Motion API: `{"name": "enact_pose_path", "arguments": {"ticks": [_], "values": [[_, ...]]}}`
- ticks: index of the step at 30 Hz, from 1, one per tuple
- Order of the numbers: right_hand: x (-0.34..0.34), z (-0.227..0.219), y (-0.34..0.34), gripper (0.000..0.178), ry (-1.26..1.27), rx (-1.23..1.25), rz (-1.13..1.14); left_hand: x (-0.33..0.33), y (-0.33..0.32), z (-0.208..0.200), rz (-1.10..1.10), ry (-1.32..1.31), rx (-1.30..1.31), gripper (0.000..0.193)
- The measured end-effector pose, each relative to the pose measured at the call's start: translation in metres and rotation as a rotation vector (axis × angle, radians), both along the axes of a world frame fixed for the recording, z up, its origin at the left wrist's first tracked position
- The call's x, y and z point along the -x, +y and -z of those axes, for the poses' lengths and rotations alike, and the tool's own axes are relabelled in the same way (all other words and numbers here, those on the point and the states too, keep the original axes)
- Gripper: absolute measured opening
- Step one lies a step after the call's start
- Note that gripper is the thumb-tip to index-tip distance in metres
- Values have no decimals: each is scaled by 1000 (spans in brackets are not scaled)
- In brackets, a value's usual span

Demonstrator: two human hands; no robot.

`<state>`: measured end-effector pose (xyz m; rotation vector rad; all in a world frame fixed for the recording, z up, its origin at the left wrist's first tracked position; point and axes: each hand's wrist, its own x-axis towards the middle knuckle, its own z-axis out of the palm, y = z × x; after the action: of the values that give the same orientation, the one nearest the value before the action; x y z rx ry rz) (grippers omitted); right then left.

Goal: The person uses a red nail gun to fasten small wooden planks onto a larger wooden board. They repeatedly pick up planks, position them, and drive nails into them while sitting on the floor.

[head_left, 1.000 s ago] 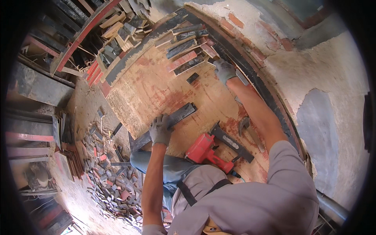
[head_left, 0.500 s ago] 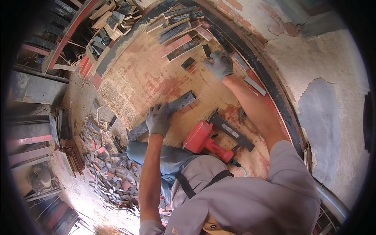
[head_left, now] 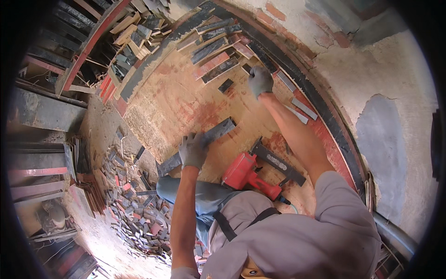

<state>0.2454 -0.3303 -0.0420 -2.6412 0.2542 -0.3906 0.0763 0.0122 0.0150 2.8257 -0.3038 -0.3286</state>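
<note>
My left hand (head_left: 193, 151), in a grey glove, is closed over the middle of a dark-faced wooden strip (head_left: 219, 130), which lies slantwise across the work board with both ends showing. My right hand (head_left: 261, 82), also gloved, is up at the far right of the board with its fingers curled. It is beside a small dark block (head_left: 246, 68), partly covered by the hand; what its fingers hold, if anything, is hidden. Another small dark block (head_left: 226, 85) lies to its left. A red nail gun (head_left: 242, 170) with a black magazine rests on the board near my lap.
Several dark and red strips (head_left: 218, 69) lie at the board's (head_left: 162, 102) far end. Grey and pale strips (head_left: 304, 109) lie along its right edge, beside a plastered wall (head_left: 381, 79). Wood offcuts (head_left: 139, 228) cover the floor at left. A hose (head_left: 293, 208) leaves the nail gun.
My right hand's fingers have curled in from a spread pose near the small dark block. The left hand stays on its strip. The whole view has shifted slightly.
</note>
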Motion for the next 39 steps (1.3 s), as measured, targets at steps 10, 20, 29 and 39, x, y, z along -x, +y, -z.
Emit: {"name": "enact_pose_path", "arguments": {"ticks": [10,20,29,39], "values": [[139,-12,83,13,-95,-120,-765,7,8,8,-69,41,23,87],[293,-87,55,50,437,-226,-338,-3,-49,29,-36,-207,328,75],[360,-75,99,119,971,-296,-162,1,-45,46,-43,-295,515,43],[367,-77,80,113,800,-543,-127,-4,-46,45,-104,-199,538,46]]}}
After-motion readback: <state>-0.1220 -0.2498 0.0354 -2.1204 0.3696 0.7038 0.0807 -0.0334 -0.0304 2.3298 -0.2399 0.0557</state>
